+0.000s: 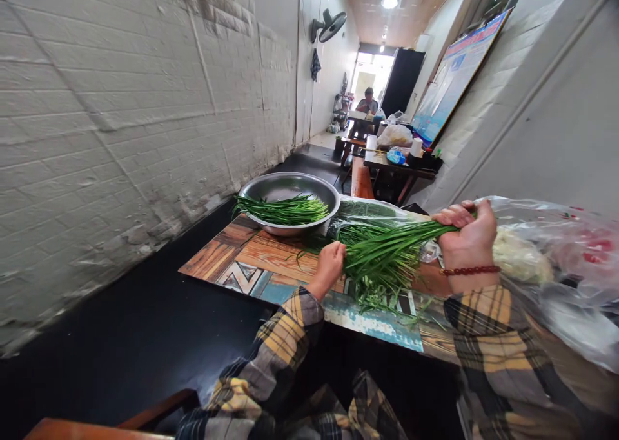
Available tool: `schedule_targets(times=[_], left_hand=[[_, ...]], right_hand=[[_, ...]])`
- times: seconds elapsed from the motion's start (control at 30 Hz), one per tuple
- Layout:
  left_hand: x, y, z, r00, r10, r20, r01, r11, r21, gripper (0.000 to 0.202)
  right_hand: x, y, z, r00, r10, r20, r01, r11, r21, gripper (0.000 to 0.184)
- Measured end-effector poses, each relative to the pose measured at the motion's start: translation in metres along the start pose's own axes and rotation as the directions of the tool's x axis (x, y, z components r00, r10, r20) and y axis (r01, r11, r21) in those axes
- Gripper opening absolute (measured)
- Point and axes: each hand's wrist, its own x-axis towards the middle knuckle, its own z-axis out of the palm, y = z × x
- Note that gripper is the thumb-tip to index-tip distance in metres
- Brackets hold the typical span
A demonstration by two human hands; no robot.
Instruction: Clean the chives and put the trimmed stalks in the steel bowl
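Note:
My right hand (pixel 471 237), a red bead bracelet at its wrist, is closed round one end of a bunch of long green garlic chives (pixel 387 250). At the bunch's other end, my left hand (pixel 330 266) has its fingers pinched on the leaves. Beneath the bunch, more chives and loose trimmings (pixel 382 298) lie on the patterned table (pixel 275 259). Behind my left hand stands a wide metal basin (pixel 256 185) with a bundle of chives (pixel 290 210) lying inside, some ends over its rim. A clear plastic bag (pixel 372 209) with greens sits beside the basin.
Plastic bags (pixel 575 253) with pale and red contents crowd the table's right side. A white brick-patterned wall (pixel 120 117) runs along the left. Farther back are another table (pixel 382 161) with bags and items, and a seated person (pixel 368 101). A chair edge (pixel 97 430) shows at lower left.

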Motion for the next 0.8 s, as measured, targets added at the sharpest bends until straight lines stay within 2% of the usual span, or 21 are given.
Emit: schedule_targets(times=[0.1,0.2,0.27,0.33,0.4,0.43,0.53,0.6,0.7,0.8], left_hand=[[0.0,-0.01,-0.011,0.995,-0.063,-0.071,0.06,0.997,-0.047,0.031],[0.005,-0.001,-0.018,0.997,-0.044,-0.071,0.035,0.992,-0.121,0.02],[0.012,0.016,-0.02,1.0,0.014,-0.022,-0.019,0.966,-0.256,0.028],[0.018,0.037,-0.019,0.99,0.091,0.11,-0.035,0.902,-0.43,0.036],[0.021,0.055,-0.017,0.956,0.124,0.265,0.048,0.827,-0.56,0.042],[0.021,0.061,-0.015,0.926,0.115,0.359,0.136,0.787,-0.602,0.047],[0.013,0.063,-0.008,0.78,0.097,0.618,0.416,0.657,-0.629,0.069],[0.006,0.055,-0.006,0.71,0.085,0.699,0.53,0.589,-0.609,0.081],[-0.004,0.039,-0.008,0.68,0.047,0.732,0.597,0.543,-0.59,0.083],[-0.012,0.027,-0.014,0.683,0.07,0.727,0.532,0.635,-0.56,0.063]], right_hand=[[0.002,-0.016,0.001,0.996,-0.053,0.066,0.052,0.999,0.01,0.039],[-0.001,-0.021,0.004,0.995,-0.026,0.091,0.026,1.0,-0.001,0.039],[-0.005,-0.014,0.009,0.996,0.019,0.086,-0.02,1.0,0.011,0.04],[-0.009,-0.004,0.013,0.995,0.059,0.085,-0.062,0.998,0.03,0.041],[-0.011,0.005,0.017,0.992,0.089,0.09,-0.094,0.994,0.051,0.043],[-0.011,0.009,0.019,0.991,0.102,0.092,-0.107,0.992,0.06,0.043],[-0.007,0.015,0.019,0.991,0.11,0.081,-0.116,0.99,0.079,0.042],[-0.002,0.014,0.015,0.994,0.088,0.059,-0.092,0.993,0.077,0.041],[0.006,0.011,0.006,0.999,0.051,0.016,-0.052,0.997,0.056,0.039],[0.01,0.008,-0.003,1.0,0.027,-0.004,-0.027,0.999,0.03,0.04]])
